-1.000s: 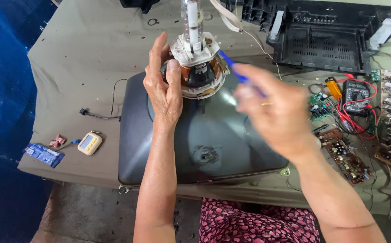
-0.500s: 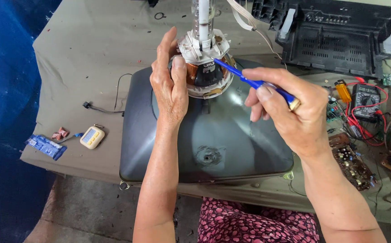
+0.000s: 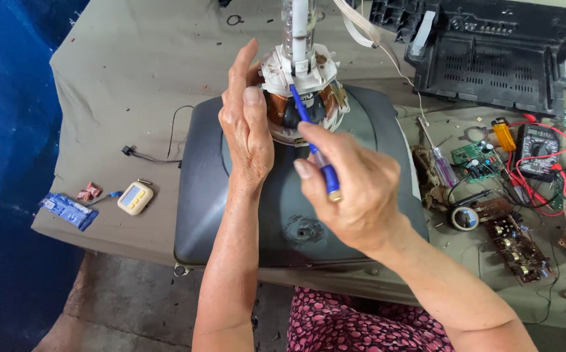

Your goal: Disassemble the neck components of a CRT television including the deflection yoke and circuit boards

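Picture tube (image 3: 283, 215), dark grey and lying face down, fills the middle of the frame on a cloth-covered table (image 3: 133, 72), its glass neck (image 3: 296, 23) rising toward the top centre. Round the base of that neck sits the deflection yoke (image 3: 302, 91): a whitish plastic collar over copper-coloured windings, with a little rust or grime on the collar's edge.

The left hand (image 3: 247, 124) lies flat against the yoke's left side, fingers straight up and thumb pressed on the windings, bracing it without closing round it. The right hand (image 3: 354, 189), just below centre, is closed on a blue-handled screwdriver (image 3: 312, 140), whose shaft runs up and left so that the tip meets the collar just beneath the neck. By my reading the step in hand is working a fastening or clamp on the collar; the next move seems to call for a steady tip and a firm brace, since the glass neck is close by.

A second screwdriver (image 3: 439, 156) lies at centre right, beside a green circuit board (image 3: 472, 160), a multimeter (image 3: 537, 146) with red leads and a tape roll (image 3: 464, 217). A black plastic housing (image 3: 491, 52) sits at upper right. A small cream device (image 3: 135, 197) lies at lower left.
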